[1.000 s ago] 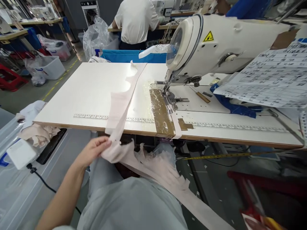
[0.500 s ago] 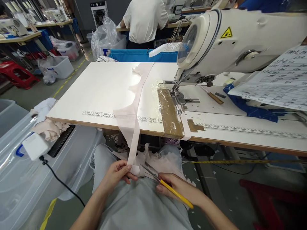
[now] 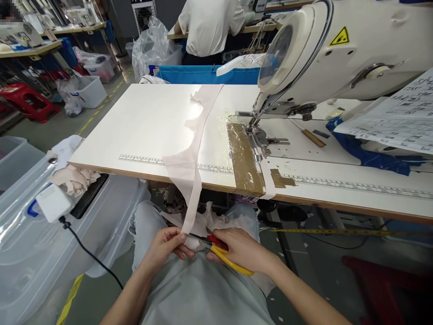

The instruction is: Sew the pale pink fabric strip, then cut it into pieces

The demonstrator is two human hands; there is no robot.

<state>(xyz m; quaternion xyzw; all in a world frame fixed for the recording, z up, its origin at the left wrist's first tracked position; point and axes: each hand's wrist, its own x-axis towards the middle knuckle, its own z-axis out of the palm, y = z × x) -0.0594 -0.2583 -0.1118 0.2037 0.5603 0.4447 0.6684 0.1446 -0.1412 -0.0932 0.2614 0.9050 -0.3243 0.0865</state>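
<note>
Pale pink fabric (image 3: 182,166) lies across the white sewing table and hangs over its front edge as a narrow strip toward my lap. My left hand (image 3: 172,243) pinches the lower end of that strip. In my right hand (image 3: 237,249) is a pair of scissors (image 3: 233,264) with yellow and red handles, its blades pointing left, at the strip beside my left fingertips. Whether the blades are fully closed on the fabric I cannot tell. More pale fabric scraps (image 3: 216,220) rest on my lap under both hands.
A sewing machine (image 3: 301,54) stands on the table (image 3: 149,122) at right, brown tape (image 3: 245,158) in front of its needle. A wooden-handled tool (image 3: 313,136) lies behind it. At left, plastic bins (image 3: 111,234) hold a white charger (image 3: 54,203) and cloth scraps. A person (image 3: 209,27) sits beyond.
My right hand has brought the scissors left and up to the strip by my left fingers, and the blades have come closer together. My left hand keeps its pinch. The view has shifted slightly.
</note>
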